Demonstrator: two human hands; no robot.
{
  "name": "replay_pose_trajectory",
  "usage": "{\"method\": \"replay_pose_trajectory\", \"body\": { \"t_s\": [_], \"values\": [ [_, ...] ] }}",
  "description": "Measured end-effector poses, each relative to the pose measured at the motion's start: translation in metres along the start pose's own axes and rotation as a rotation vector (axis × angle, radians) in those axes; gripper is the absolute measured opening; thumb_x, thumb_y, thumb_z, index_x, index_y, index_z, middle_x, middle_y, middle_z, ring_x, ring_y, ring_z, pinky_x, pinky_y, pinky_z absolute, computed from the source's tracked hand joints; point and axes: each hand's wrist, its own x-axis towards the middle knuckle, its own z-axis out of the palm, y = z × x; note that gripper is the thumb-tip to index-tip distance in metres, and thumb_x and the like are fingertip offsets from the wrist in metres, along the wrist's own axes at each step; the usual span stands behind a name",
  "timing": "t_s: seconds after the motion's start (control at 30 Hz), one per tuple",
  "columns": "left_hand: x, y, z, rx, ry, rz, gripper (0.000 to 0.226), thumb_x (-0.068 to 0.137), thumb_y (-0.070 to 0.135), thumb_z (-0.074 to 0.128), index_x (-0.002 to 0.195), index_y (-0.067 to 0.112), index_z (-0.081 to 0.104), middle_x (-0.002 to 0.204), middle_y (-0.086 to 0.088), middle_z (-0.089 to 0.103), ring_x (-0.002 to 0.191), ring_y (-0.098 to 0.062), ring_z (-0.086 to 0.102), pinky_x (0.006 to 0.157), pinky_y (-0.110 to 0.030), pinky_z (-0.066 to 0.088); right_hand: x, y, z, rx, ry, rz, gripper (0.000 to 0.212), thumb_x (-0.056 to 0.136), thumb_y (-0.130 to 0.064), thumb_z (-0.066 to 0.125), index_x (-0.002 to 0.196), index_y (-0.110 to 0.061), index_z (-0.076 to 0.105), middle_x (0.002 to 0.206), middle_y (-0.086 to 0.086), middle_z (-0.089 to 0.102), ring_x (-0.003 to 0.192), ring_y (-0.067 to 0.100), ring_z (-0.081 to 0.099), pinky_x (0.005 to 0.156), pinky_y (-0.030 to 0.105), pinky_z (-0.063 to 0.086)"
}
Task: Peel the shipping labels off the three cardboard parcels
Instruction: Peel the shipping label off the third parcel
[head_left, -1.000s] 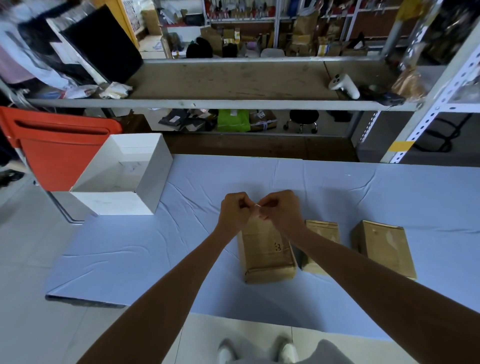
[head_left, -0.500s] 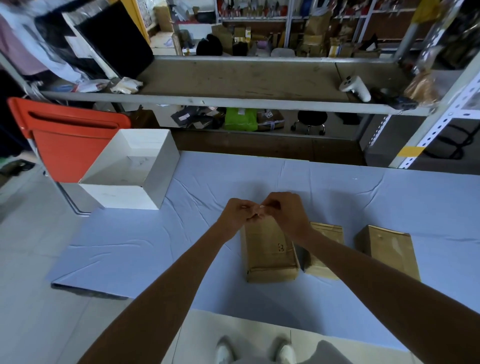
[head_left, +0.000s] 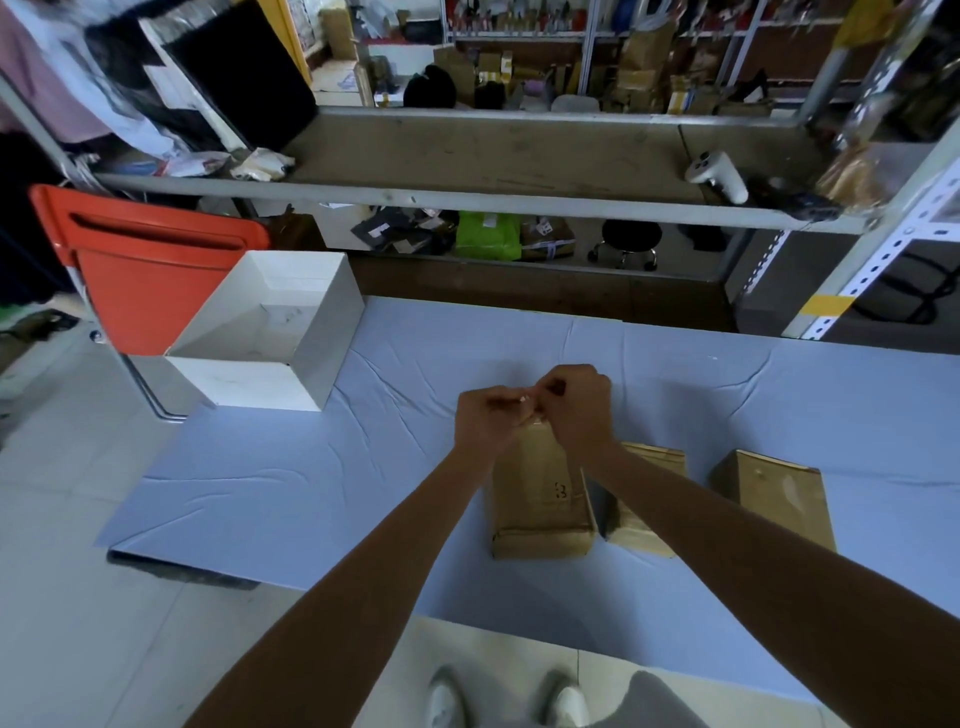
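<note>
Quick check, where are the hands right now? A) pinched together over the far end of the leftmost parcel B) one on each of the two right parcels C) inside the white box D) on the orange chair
A: the left hand and right hand meet fingertip to fingertip on a small white scrap above the far end of the leftmost parcel.

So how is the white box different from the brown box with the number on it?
The white box is open on top and looks empty; the brown box is closed. The white one sits alone at the cloth's left corner; the brown one lies under both hands, beside two more brown parcels. Both rest on the blue cloth.
</note>
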Motion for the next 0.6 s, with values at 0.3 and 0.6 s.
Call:
{"method": "replay_pose_trajectory", "body": {
  "t_s": [0.3,0.6],
  "values": [
    [-0.008,-0.004,-0.008,0.201,0.115,0.145,0.011,0.077,0.0,0.068,0.074,0.008,0.076,0.071,-0.005,0.073,0.069,-0.012,0.069,0.067,-0.021,0.058,-0.008,0.012,0.006,0.181,-0.093,0.032,0.004,0.08,-0.004,0.072,0.077,-0.005,0.075,0.067,0.01,0.072,0.057,0.019,0.069,0.062,0.035,0.061],
    [-0.004,-0.007,-0.023,0.167,0.1,0.032,0.019,0.073,-0.011,0.062,0.066,0.003,0.072,0.073,-0.016,0.071,0.07,-0.027,0.07,0.071,-0.034,0.059,-0.012,0.007,0.012,0.059,-0.247,-0.13,0.01,0.078,-0.014,0.075,0.085,-0.006,0.078,0.074,0.012,0.073,0.065,0.02,0.068,0.065,0.028,0.056]
  ]
}}
